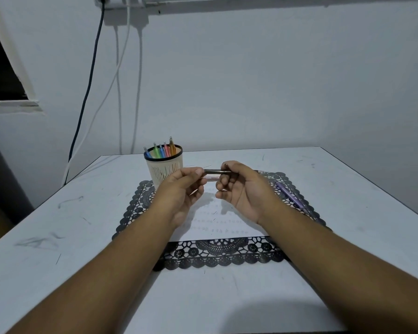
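Observation:
A dark pen (214, 171) is held level above the table between both hands. My left hand (184, 189) pinches its left end with thumb and fingers. My right hand (239, 189) grips its right part with curled fingers; the tip pokes out past that hand. Just under the dark pen a clear tube-like piece (212, 178) shows between the hands; which hand holds it I cannot tell. Below the hands lies a white sheet (217, 222) with faint marks, on a black lace mat (217, 254).
A cream pen holder (163, 168) with several coloured pens stands at the mat's far left corner. A purple pen (290, 195) lies on the mat's right side. The white table (58, 237) stands against a wall where cables (87, 92) hang down at the left.

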Demonstrator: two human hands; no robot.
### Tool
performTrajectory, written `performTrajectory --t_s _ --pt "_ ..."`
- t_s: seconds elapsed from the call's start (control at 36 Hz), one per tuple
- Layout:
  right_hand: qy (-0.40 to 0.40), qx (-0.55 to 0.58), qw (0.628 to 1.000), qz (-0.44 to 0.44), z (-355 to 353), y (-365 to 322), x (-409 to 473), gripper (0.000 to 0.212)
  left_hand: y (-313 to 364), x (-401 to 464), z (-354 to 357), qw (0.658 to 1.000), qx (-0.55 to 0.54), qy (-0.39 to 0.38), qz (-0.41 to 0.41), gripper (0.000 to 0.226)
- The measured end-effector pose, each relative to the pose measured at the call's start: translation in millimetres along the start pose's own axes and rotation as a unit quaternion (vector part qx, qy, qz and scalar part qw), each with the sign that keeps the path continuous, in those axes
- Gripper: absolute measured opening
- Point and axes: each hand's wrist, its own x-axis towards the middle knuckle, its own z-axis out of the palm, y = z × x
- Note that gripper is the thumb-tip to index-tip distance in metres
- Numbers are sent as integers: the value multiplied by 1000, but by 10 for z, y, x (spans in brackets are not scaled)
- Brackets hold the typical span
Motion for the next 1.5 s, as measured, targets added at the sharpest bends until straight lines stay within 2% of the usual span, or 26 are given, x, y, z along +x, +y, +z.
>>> performTrajectory --t_s 0.25,0.36,0.58,0.89,1.11,1.17,1.36,1.5 --pt "-22 46 999 10 39 -10 -9 15 -36 -12 52 997 -72 -12 4 20" --pt "-26 59 998 10 67 -20 -26 17 -58 -15 79 996 -78 -19 35 13" --pt "-32 68 997 15 128 -19 -64 21 -54 -28 79 994 -74 -29 75 14" --pt "-42 109 993 14 158 0 -71 14 -49 -74 108 991 -103 -80 27 7" --pt "-44 125 991 29 172 33 -69 17 -80 -82 136 993 -72 -57 74 11" --pt "-34 121 991 34 172 34 -73 17 -87 -81 155 994 -56 -30 93 9" --pt "84 66 994 -6 115 -28 -44 13 161 -5 121 976 -117 113 144 6" --pt "135 91 987 -8 -21 -166 -25 11 399 60 -86 966 -158 132 154 13"
